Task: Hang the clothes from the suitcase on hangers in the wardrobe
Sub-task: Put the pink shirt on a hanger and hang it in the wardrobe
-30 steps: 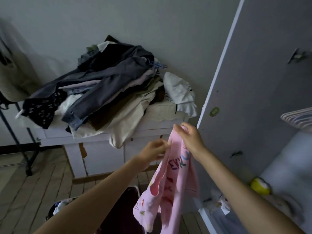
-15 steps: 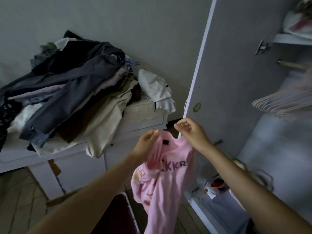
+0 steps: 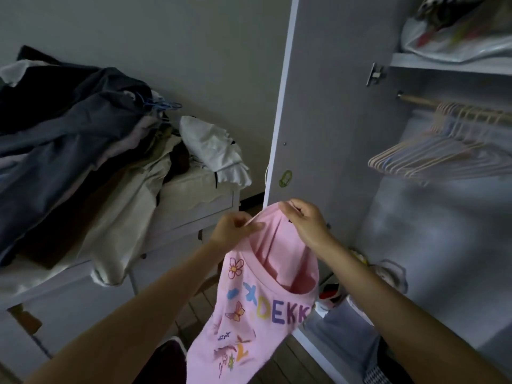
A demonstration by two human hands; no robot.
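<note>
Beside open wardrobe (image 3: 327, 112), clothes pile (image 3: 83, 151) atop white dresser (image 3: 194, 206).

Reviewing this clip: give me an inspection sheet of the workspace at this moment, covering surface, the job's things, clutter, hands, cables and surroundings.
Surface: white drawer unit, its top mostly buried under clothes.
Job's things: pink printed shirt held up by its neckline; empty hangers bunched on the wardrobe rail; a dark corner of what may be the suitcase at the bottom edge.
Clutter: clothes pile on the drawer unit; white garment beside it; small items on the wardrobe floor, too dim to identify.
Hands: left hand and right hand each pinch the shirt's neckline.
Cables: nothing seen.
Surroundings: open wardrobe door; plastic bag on the upper shelf; wooden floor.
</note>
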